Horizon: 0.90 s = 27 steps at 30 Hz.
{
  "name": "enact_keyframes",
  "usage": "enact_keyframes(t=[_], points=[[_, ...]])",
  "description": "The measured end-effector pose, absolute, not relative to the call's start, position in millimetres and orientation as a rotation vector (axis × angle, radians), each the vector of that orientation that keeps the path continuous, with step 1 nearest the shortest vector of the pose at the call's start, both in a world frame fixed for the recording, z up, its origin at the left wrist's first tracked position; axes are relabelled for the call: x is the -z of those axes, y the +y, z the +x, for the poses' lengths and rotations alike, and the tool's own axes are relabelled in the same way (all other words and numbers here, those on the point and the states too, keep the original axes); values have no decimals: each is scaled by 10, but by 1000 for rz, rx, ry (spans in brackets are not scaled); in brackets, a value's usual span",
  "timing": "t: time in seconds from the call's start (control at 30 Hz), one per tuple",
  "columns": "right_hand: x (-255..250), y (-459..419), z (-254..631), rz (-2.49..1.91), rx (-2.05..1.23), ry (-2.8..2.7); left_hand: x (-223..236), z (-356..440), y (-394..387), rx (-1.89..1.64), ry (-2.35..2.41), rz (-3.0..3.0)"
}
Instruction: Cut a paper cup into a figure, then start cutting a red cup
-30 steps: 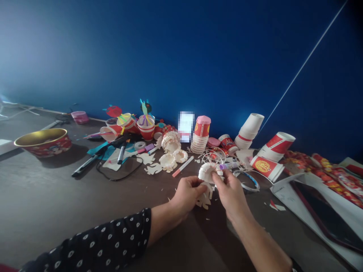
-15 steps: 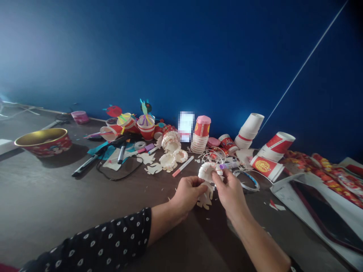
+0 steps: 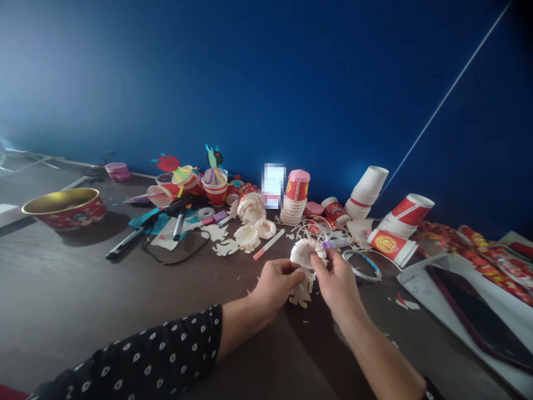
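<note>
The grip is narrow on both sides: the left hand (image 3: 275,286) is pinching the lower edge of a white paper piece (image 3: 300,256) between thumb and fingers, and the right hand (image 3: 339,280) is holding its upper right edge. The piece is sitting between the two hands, just in front of the person, over the counter (image 3: 166,322).

By the look of it, the work is standing partway: the upper rim is showing a rounded, ridged curl, while the flaps (image 3: 301,300) below are hanging flat and splayed, seemingly not yet shaped. Beyond the left hand, curled shells (image 3: 250,236) are lying grouped, apparently done, and flat cutouts (image 3: 226,248) are lying beside them, seemingly unshaped. A pen (image 3: 268,244) is lying near the shells, and a purple tube (image 3: 336,243) is lying just beyond the right hand. Farther back, a cup stack (image 3: 296,194) is standing upright.

The fingers are covering the join between rim and flaps, so whether they are forming one sheet is hard to tell. Pixelation is masking a bright panel (image 3: 273,186), and the frame is cutting off the tray (image 3: 410,273) at right.
</note>
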State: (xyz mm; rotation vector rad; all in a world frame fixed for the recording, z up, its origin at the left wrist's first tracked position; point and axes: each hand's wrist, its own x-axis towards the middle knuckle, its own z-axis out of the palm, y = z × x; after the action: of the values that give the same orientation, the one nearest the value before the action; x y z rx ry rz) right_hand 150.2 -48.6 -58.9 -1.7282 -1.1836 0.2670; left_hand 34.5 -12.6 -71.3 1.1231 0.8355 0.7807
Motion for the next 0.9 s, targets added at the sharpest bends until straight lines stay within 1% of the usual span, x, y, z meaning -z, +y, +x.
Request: enact_keyframes(t=[0.53, 0.9], points=[[592, -491, 1508, -1747, -246, -1219, 712, 338, -122, -789, 847, 1129], [539, -522, 1483, -1778, -192, -1283, 700, 338, -121, -784, 802, 1031]])
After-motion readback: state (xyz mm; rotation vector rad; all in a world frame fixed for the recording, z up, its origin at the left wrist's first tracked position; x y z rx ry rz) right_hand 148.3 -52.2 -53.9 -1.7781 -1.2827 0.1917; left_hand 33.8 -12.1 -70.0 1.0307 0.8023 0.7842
